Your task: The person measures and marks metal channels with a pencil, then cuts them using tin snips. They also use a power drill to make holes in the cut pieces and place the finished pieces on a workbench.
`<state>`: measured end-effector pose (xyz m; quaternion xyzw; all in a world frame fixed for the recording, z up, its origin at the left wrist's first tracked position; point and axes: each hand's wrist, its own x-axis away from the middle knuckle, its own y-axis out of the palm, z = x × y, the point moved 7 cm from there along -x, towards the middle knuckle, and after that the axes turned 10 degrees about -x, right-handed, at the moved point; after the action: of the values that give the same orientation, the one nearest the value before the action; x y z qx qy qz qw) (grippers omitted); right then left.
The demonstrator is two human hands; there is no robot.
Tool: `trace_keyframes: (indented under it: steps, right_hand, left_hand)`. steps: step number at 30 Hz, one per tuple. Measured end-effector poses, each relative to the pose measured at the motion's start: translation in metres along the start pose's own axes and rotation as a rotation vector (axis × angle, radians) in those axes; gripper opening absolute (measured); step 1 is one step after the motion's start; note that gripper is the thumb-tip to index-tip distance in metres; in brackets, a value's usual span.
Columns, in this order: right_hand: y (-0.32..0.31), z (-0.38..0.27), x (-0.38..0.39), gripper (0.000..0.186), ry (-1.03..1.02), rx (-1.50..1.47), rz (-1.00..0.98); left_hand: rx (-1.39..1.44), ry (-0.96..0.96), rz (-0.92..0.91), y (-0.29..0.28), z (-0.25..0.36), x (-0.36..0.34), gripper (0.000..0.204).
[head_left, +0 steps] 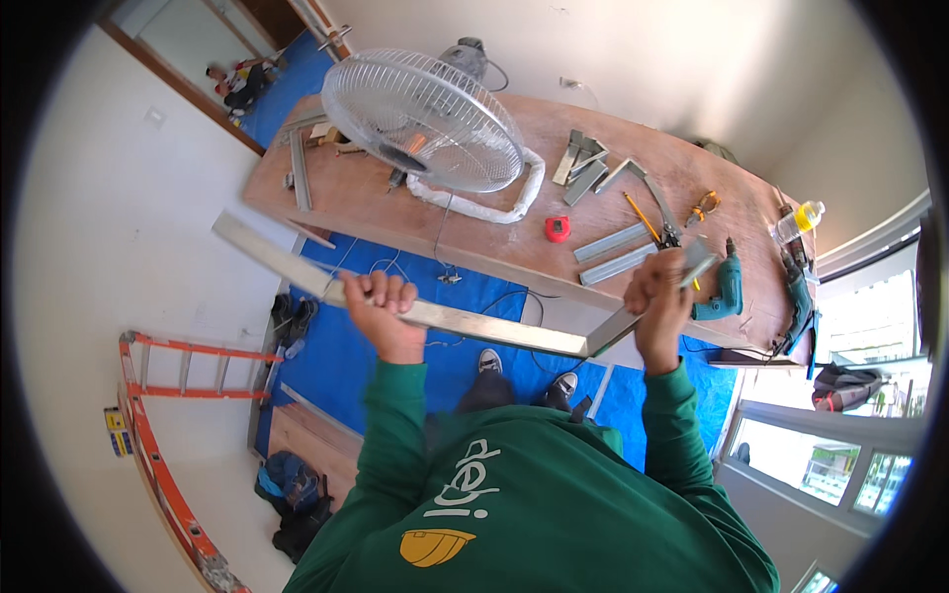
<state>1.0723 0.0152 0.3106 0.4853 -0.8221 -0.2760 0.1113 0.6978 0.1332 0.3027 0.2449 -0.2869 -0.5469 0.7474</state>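
Note:
A long light metal channel (494,329) spans the space in front of me, with a sharp bend at its right part and a short leg rising from there. My left hand (384,314) is closed round the long part, left of its middle. My right hand (660,304) is wrapped round the short leg near its raised end, which sticks out past the fingers. On the table just beyond the right hand lie short metal channel pieces (615,255), a yellow pencil (643,215) and a green power drill (730,285).
The wooden table (474,237) carries a fan (425,119), a red tape measure (558,229), yellow-handled pliers (704,208) and a bottle (799,222). An orange ladder (163,484) leans at left. Blue sheeting (346,371), cables and bags (292,494) lie below. Another person (247,84) is in the far doorway.

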Motion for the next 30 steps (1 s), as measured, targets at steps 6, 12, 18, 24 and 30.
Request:
trace_keyframes:
  steps: [6, 12, 18, 24, 30]
  right_hand:
    - [0.108, 0.069, 0.054, 0.046, 0.132, 1.024, -0.686]
    - [-0.018, 0.039, -0.039, 0.031, 0.035, -0.474, -0.036]
    - [0.199, 0.113, 0.044, 0.032, 0.050, 1.358, -1.099]
    - [0.087, 0.072, -0.024, 0.030, -0.102, 1.088, -0.297]
    - [-0.013, 0.058, -0.050, 0.032, 0.044, 1.290, -0.007]
  left_hand:
    - [-0.128, -0.023, -0.214, 0.065, -0.014, 0.033, 0.045]
    - [0.197, -0.016, 0.251, -0.046, 0.013, -0.048, 0.048]
    - [0.063, -0.144, -0.182, 0.038, -0.029, -0.045, 0.051]
    - [-0.138, 0.338, -0.193, -0.025, 0.096, -0.117, 0.048]
    - [-0.509, 0.382, 0.423, -0.195, 0.170, -0.211, 0.044]
